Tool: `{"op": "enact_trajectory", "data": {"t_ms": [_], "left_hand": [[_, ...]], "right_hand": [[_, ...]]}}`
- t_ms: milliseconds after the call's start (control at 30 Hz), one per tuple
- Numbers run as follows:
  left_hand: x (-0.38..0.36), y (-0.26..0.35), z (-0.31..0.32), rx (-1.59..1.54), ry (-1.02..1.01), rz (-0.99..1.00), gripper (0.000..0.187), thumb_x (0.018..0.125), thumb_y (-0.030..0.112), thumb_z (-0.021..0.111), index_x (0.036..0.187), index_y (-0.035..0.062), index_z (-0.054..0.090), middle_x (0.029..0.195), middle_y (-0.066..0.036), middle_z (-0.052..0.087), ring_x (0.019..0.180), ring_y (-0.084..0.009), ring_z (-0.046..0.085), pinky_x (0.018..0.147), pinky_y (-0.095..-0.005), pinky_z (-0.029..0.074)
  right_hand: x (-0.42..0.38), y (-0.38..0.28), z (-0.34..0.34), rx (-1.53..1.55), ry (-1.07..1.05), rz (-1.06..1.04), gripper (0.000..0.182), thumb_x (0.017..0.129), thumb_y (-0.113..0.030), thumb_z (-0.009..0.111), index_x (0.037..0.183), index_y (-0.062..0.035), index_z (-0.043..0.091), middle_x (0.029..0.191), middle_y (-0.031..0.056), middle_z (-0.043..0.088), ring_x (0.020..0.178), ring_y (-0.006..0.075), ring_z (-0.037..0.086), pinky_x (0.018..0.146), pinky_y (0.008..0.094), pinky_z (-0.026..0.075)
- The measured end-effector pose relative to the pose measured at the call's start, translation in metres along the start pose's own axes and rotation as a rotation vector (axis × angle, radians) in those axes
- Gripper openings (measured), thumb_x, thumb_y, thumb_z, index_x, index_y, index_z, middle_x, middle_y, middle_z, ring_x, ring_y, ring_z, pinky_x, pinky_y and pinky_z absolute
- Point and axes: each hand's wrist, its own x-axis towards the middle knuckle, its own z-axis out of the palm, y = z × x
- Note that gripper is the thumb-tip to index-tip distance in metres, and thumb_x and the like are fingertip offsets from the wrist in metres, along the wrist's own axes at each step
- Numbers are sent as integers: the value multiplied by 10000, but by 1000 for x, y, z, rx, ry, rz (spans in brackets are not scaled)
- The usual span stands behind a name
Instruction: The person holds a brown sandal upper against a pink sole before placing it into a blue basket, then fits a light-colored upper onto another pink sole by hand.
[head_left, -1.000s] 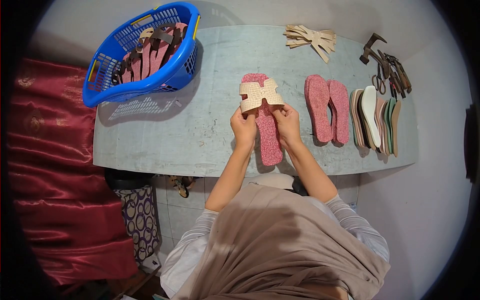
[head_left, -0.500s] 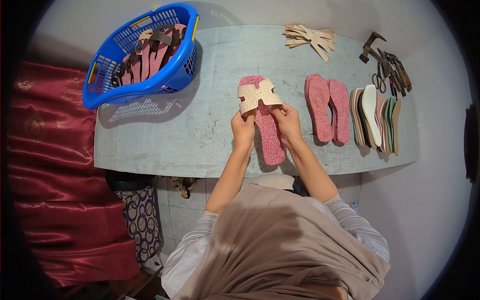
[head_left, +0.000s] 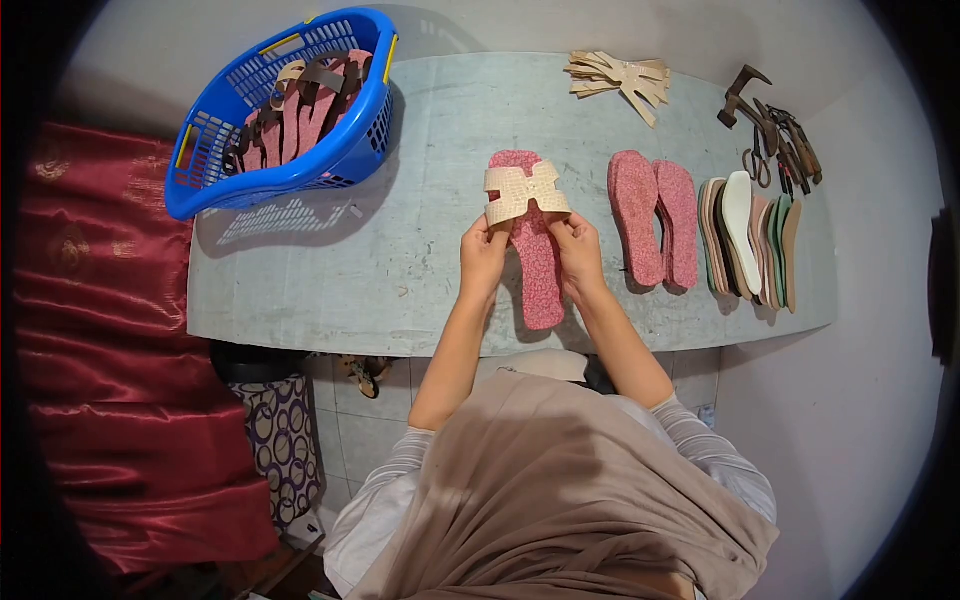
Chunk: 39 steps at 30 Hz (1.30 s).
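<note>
A pink patterned sandal sole (head_left: 541, 290) lies between my hands, its toe end pointing away from me. Across its front part arches a cream, textured sandal strap (head_left: 524, 190) with notches cut in its sides. My left hand (head_left: 484, 258) is closed at the left edge, its thumb at the strap's lower left end. On the opposite edge my right hand (head_left: 579, 252) grips in the same way, thumb near the strap's lower right end. The fingers beneath the sole are hidden.
A blue basket (head_left: 290, 180) of strapped sandals stands at back left. Cream straps (head_left: 622, 80) lie at the back. To the right are pink soles (head_left: 637, 215), a row of coloured insoles (head_left: 738, 225), a hammer (head_left: 738, 98) and pliers (head_left: 797, 150). The table's (head_left: 320, 290) near edge is curved.
The strap and the toe end of the sole have shifted slightly to the right and tilted a little. Both hands keep their hold in nearly the same place.
</note>
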Motion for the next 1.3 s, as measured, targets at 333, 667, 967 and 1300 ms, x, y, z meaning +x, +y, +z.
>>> {"op": "enact_trajectory", "data": {"t_ms": [333, 667, 967, 1300], "left_hand": [[-11, 46, 5, 849, -46, 656, 663, 827, 361, 452, 1308, -27, 212, 1348, -225, 219, 1244, -361, 225, 1003, -426, 200], [-13, 10, 31, 364, -59, 448, 426, 880, 184, 426, 1231, -26, 310, 1228, -172, 365, 1119, -233, 357, 930, -328, 294], [-9, 7, 25, -198, 156, 82, 166, 818, 5, 509, 983, -12, 521, 939, -74, 580, 820, -136, 556, 724, -267, 452], [-6, 19, 8, -154, -76, 3, 315, 745, -78, 494, 1055, -23, 493, 1002, -87, 561, 903, -147, 540, 800, -274, 432]], "right_hand": [[-3, -7, 2, -58, 5, -120, 212, 829, -53, 525, 1019, 41, 529, 891, 82, 601, 745, 104, 574, 643, 224, 466], [-7, -18, 7, 38, 1, -80, 252, 828, -119, 560, 1026, 33, 527, 920, 57, 593, 781, 90, 558, 681, 221, 447], [-7, -14, 8, -205, -40, -125, 238, 783, -31, 563, 1017, 11, 551, 906, 26, 590, 793, 75, 534, 723, 221, 423], [-3, -19, 2, -183, -73, -100, 196, 785, -26, 558, 974, 24, 568, 884, 36, 592, 776, 82, 539, 702, 221, 432]]}}
